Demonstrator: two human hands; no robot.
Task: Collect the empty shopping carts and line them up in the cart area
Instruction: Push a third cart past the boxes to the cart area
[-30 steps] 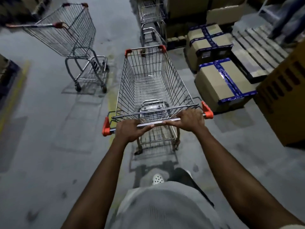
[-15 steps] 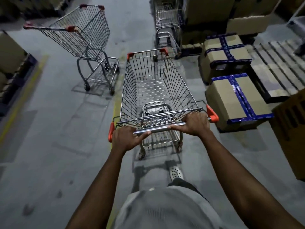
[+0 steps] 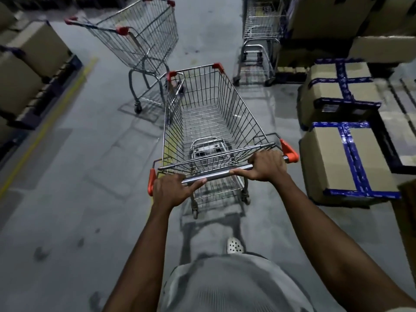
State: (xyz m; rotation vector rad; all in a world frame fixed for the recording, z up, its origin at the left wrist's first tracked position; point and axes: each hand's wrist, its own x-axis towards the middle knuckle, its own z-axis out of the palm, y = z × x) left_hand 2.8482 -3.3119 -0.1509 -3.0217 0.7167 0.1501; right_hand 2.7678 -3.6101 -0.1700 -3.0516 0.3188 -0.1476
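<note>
We are looking down along 2 bare arms to a cart (image 3: 213,122) straight ahead of us. The left hand (image 3: 171,190) is wrapping the left end of its bar (image 3: 216,174), with the thumb lying along the metal. The right hand (image 3: 266,166) is curling over the right end, just beside an orange cap (image 3: 289,152). Both hands are gripping the bar. The basket is looking empty, and its long axis is running away from us with the nose leaning slightly left.

A 2nd cart (image 3: 139,39) is standing ahead on the left, turned crosswise. Our cart's front left corner is overlapping its lower frame in this view, and we cannot tell whether they are touching. A 3rd cart (image 3: 258,25) is standing farther ahead on the right, against stacked boxes (image 3: 315,19). The right hand is the nearer one to it. We are judging that lining up behind it is calling for a swing of the nose to the right.

The top edge is cutting off the 3rd cart's far end. The basket is hiding our cart's front wheels, and dim light is blurring the far boxes.
</note>
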